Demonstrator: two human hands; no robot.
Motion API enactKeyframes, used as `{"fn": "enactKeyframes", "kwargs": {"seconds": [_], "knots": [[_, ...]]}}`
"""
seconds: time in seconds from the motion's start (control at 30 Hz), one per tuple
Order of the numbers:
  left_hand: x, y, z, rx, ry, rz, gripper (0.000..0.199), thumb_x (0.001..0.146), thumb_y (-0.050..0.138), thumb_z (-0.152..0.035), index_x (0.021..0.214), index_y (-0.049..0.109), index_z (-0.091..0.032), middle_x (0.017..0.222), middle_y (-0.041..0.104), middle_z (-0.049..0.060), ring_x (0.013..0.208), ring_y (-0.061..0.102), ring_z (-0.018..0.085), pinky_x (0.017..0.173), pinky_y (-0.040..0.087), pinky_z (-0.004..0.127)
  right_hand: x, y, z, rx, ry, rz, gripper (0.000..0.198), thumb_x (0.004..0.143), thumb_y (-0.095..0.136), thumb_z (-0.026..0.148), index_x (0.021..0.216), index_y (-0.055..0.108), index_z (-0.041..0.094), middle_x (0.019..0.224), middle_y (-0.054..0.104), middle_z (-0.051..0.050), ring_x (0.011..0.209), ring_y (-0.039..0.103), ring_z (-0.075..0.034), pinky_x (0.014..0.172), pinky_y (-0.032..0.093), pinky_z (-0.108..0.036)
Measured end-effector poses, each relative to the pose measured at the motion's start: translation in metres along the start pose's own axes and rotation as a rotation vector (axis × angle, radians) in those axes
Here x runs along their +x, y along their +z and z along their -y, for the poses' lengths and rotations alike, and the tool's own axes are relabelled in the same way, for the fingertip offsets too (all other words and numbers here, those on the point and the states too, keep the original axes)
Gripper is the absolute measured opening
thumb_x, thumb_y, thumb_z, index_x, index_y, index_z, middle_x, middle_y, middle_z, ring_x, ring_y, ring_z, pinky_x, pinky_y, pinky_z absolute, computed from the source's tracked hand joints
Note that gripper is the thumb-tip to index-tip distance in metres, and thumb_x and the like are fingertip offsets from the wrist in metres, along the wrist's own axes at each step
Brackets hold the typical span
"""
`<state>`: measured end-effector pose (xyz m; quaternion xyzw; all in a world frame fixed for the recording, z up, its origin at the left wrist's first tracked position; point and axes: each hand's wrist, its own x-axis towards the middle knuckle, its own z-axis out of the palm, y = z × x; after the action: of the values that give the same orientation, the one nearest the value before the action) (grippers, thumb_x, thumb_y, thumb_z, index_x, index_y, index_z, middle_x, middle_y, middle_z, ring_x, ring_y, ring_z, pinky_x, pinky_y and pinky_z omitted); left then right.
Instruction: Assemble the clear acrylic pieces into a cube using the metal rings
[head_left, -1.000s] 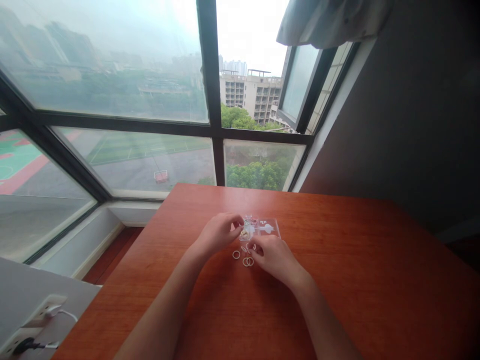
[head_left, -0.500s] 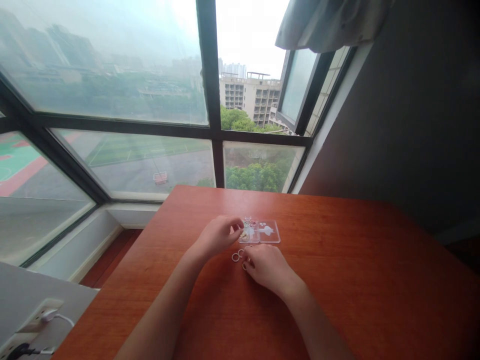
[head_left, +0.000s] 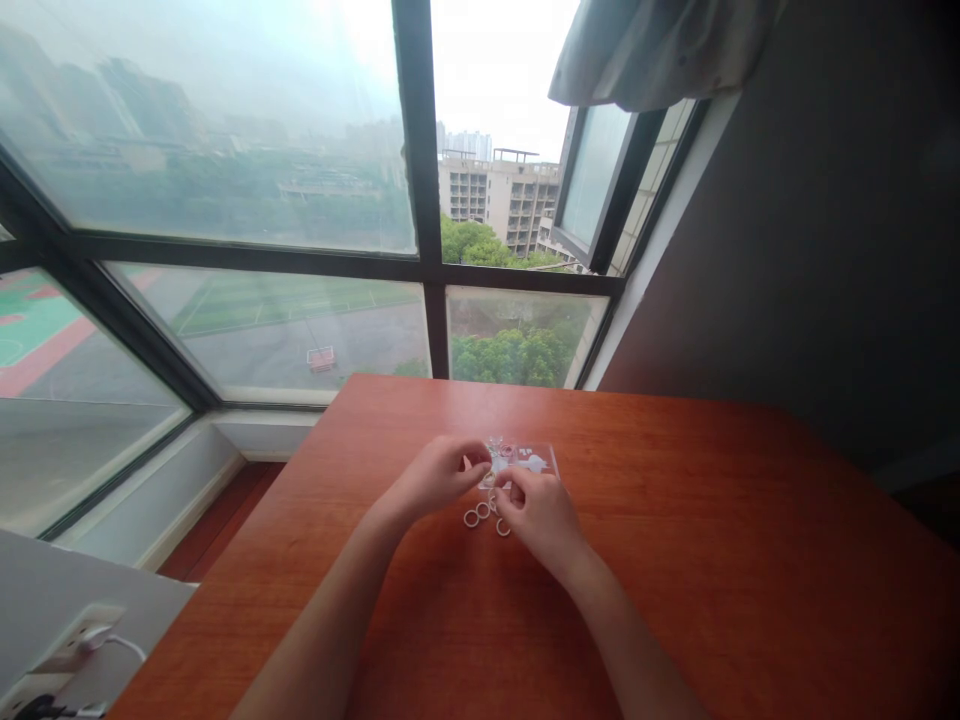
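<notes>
A small clear plastic box lies open on the table, its lid flat to the right with a white print on it. Small rings and trinkets fill the left half. My left hand reaches over the box's left side, thumb and fingertips pinched together. My right hand is at the box's front edge, its fingers also pinched and partly covering the box. What either pinch holds is too small to make out. Several pale rings lie on the table in front of the box, one ring just below my right fingers.
The reddish-brown wooden table spreads out around the hands. Behind it stand dark-framed windows, with a curtain at the upper right. A wall socket with plugs is low on the left.
My right hand has moved up and away from the rings on the table to the box's front edge, uncovering more rings. My left hand has barely moved.
</notes>
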<state>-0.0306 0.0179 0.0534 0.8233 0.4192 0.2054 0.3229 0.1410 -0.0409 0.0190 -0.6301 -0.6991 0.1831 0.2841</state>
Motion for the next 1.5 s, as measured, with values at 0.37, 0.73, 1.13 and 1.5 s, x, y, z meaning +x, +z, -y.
{"fn": "enactKeyframes", "kwargs": {"seconds": [0.37,0.73,1.13,1.5], "knots": [[0.001,0.008,-0.001,-0.091,0.011,0.045,0.018,0.080,0.054,-0.024,0.076,0.066,-0.013,0.067,0.062,0.001,0.060,0.051,0.010,0.055,0.035,0.019,0.003,0.000,-0.005,0.144,-0.017,-0.183,0.012,0.079,0.056,0.026,0.080,0.067,0.021,0.052,0.049,0.005,0.051,0.045,-0.011,0.056,0.032,-0.021],[0.003,0.010,0.012,0.187,-0.028,-0.117,0.015,0.080,0.052,-0.023,0.079,0.067,-0.018,0.076,0.068,0.002,0.067,0.056,0.013,0.060,0.037,0.021,0.009,-0.013,-0.025,0.116,0.028,-0.145,0.015,0.079,0.056,0.026,0.081,0.069,0.021,0.052,0.050,0.005,0.051,0.047,-0.011,0.054,0.032,-0.022],[-0.012,-0.004,-0.004,0.361,-0.169,0.250,0.009,0.069,0.061,-0.025,0.071,0.069,-0.021,0.070,0.069,0.001,0.058,0.056,0.013,0.050,0.028,0.022,-0.009,-0.010,-0.005,-0.079,-0.081,0.258,0.016,0.078,0.060,0.020,0.087,0.070,0.027,0.075,0.069,0.002,0.067,0.059,-0.013,0.057,0.030,-0.021],[-0.011,0.010,-0.007,0.464,-0.083,0.293,0.019,0.072,0.054,-0.030,0.064,0.067,-0.019,0.061,0.064,0.003,0.050,0.046,0.013,0.048,0.024,0.024,-0.006,-0.012,-0.008,-0.107,-0.050,0.262,0.014,0.081,0.058,0.021,0.083,0.071,0.026,0.076,0.071,0.001,0.069,0.062,-0.013,0.058,0.032,-0.021]]}}
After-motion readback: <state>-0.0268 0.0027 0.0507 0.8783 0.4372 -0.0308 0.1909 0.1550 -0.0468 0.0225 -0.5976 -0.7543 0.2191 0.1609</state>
